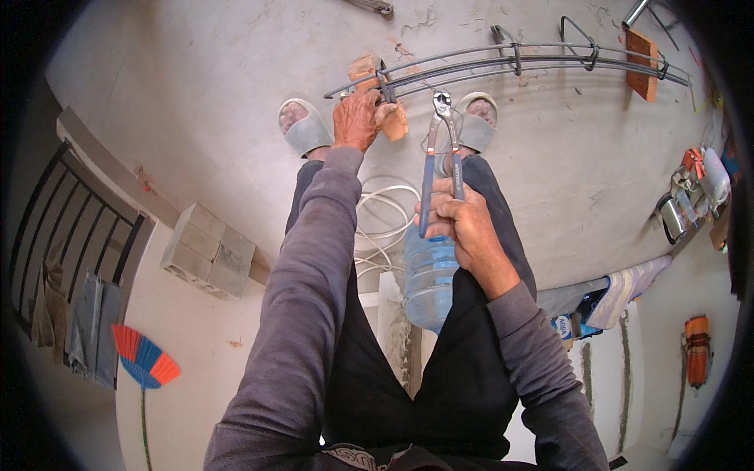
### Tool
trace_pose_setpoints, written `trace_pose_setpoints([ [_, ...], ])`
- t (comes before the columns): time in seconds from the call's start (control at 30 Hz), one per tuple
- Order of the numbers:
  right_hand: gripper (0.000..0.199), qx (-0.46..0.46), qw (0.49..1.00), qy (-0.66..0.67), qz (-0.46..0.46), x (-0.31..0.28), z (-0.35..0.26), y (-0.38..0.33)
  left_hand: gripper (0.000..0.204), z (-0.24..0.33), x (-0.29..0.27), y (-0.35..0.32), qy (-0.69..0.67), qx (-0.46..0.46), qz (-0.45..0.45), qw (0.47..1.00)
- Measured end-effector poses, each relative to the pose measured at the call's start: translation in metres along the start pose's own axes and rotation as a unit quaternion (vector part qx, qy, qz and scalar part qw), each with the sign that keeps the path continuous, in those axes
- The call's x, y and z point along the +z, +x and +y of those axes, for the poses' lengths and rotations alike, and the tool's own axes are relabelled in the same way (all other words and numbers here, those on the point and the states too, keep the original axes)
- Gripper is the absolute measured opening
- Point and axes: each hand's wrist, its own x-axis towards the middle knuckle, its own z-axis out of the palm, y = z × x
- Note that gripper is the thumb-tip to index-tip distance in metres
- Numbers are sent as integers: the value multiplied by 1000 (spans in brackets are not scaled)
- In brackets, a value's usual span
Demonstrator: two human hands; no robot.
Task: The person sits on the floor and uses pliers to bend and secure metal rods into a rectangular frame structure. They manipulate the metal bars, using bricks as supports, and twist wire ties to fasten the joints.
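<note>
My left hand (360, 119) is closed at the left end of a bundle of long steel rebars (479, 61), its fingers on the bars beside a bent stirrup (383, 78). The fingertips are partly hidden. In my right hand (463, 224) is a pair of blue-handled pincers (428, 184), its handles spread and its metal head pointing up toward the bars without touching them. A thin wire shows beside the pincers. Under the bars' left end lies an orange brick (395, 125); a second brick (642, 67) stands under the right end. Further stirrups (516, 59) sit along the bars.
A blue water jug (430, 282) and a coiled white hose (385, 212) lie between my legs. Grey blocks (208, 251), a broom (148, 357) and a black metal railing (67, 212) are at left. Assorted items (695, 192) and draped cloth (628, 290) are at right.
</note>
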Motion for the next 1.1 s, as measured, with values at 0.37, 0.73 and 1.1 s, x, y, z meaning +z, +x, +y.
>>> trace_pose_setpoints([
  [0.37, 39, 4, 1000, 6, -15, -4, 3, 1, 27, -5, 18, 0, -9, 28, 42, 999],
  [0.73, 37, -11, 1000, 18, -5, -8, 7, -4, 26, -8, 29, 5, -73, 55, 93, 992],
  [1.1, 40, -41, 996, 74, 0, -19, 17, -12, 30, -2, 30, -2, -75, -6, 64, 995],
])
